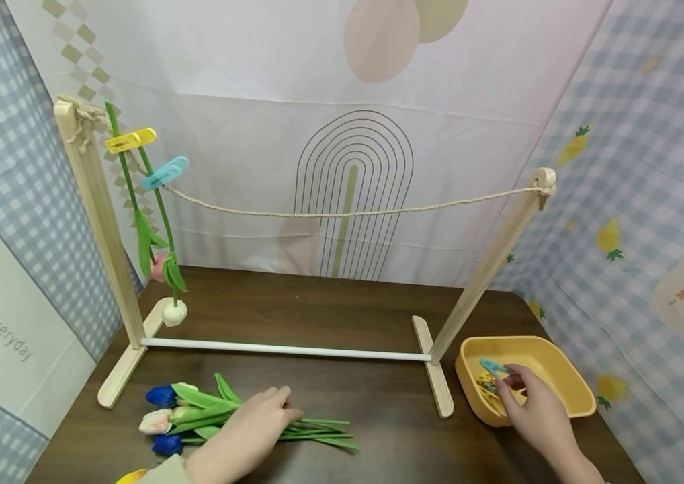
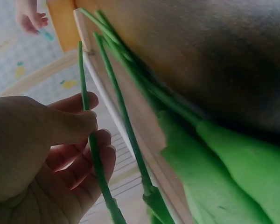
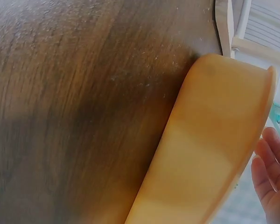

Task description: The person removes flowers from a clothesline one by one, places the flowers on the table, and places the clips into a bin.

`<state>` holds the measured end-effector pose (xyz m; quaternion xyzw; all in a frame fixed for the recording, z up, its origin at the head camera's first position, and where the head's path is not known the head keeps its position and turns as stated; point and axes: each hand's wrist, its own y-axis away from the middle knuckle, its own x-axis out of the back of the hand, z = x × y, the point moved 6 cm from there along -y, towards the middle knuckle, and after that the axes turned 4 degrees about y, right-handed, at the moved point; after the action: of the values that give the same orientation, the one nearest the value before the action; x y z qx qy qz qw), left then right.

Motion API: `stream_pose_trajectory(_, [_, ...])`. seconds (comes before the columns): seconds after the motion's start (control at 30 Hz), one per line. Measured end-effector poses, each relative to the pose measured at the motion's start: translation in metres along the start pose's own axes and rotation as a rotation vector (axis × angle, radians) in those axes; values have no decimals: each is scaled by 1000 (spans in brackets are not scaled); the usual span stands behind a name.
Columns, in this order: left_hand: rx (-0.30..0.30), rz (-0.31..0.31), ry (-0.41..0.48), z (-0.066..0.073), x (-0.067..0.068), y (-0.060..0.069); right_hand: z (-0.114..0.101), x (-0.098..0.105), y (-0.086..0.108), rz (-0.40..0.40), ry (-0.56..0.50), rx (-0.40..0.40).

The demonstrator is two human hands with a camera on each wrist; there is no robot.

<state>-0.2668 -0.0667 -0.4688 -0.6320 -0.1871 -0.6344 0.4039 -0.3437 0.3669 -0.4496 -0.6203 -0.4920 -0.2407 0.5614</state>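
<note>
My left hand pinches one green tulip stem between thumb and fingers, just above a bunch of artificial tulips lying on the table. Blue, pale pink and white-green heads point left, stems right. Over the yellow basin, my right hand pinches a light blue clothespin; the right wrist view catches only part of it. Two tulips hang head down from the rope at its left end. A yellow clothespin grips one stem, a blue clothespin the other.
The rope runs between two wooden posts on flat feet, joined low down by a white rod. More clothespins lie in the basin. A yellow-orange thing shows by the left sleeve. Patterned cloths surround the brown table.
</note>
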Motion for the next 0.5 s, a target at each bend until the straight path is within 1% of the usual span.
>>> stream_pose_trajectory(0.1, [16, -17, 27, -3, -3, 0, 3, 2, -1, 20, 4, -14])
stream_pose_trajectory(0.23, [20, -37, 60, -5, -5, -1, 10, 4, -1, 38, 11, -44])
stream_pose_trajectory(0.37, [1, 6, 41, -4, -7, -2, 19, 4, -3, 30, 15, -83])
stream_pose_trajectory(0.5, [-5, 13, 41, -3, -10, -2, 27, 3, -4, 20, 27, -120])
